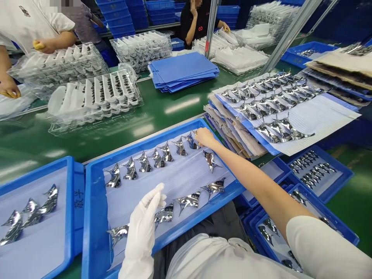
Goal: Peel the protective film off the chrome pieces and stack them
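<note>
Fingers [198, 136] of the right hand [205, 137] curl beside a metal piece [192, 141] near the far right corner of the blue tray [94, 217]; their grip is hidden. Likely light, stiff, slick and scratch-prone, the piece suits an edge pinch. The gloved left hand [145, 219], loosely bent, hovers by the near edge, hold unclear.

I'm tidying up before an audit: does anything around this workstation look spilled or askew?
Nothing looks spilled. Beyond the blue tray, the stack of blue sheets is askew: its edges fan out instead of lining up. The layered pile at right, under rows of shiny parts, also has uneven edges.
</note>
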A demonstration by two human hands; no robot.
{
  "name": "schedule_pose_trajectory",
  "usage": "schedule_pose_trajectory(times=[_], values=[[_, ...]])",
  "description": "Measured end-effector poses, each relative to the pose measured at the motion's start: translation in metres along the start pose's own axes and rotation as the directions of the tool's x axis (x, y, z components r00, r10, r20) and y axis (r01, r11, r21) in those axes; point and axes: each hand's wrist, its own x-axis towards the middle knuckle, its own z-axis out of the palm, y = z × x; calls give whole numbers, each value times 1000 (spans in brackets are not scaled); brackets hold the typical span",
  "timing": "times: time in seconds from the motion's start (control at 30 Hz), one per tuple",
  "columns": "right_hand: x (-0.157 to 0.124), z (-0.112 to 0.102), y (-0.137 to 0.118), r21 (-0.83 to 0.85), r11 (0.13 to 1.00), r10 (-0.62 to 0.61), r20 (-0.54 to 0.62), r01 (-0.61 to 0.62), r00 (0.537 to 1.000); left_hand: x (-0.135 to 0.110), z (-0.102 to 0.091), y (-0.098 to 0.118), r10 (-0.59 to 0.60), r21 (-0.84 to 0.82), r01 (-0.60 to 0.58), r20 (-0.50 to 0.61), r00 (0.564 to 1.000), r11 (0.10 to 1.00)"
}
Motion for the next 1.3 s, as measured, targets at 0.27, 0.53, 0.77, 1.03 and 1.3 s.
schedule_pose_trajectory(times=[0.27,0.53,0.77,1.03,1.3], values=[[23,6,-18,-176,980,111,115,-90,987,-2,-5,0,55,8,-55,29,998,998],[14,9,-10,-316,948,55,64,-33,996,-5,-2,1,58,-7,-58,36,998,998],[-24,8,16,-458,873,-147,83,168,986,3,-3,-10,-38,-17,37,-38,999,999],[-62,28,54,-571,754,-292,148,323,945,9,-3,-27,-20,-45,25,100,995,999],[-104,33,70,-575,697,-407,173,428,897,7,5,-22,-9,-17,11,93,996,1000]])
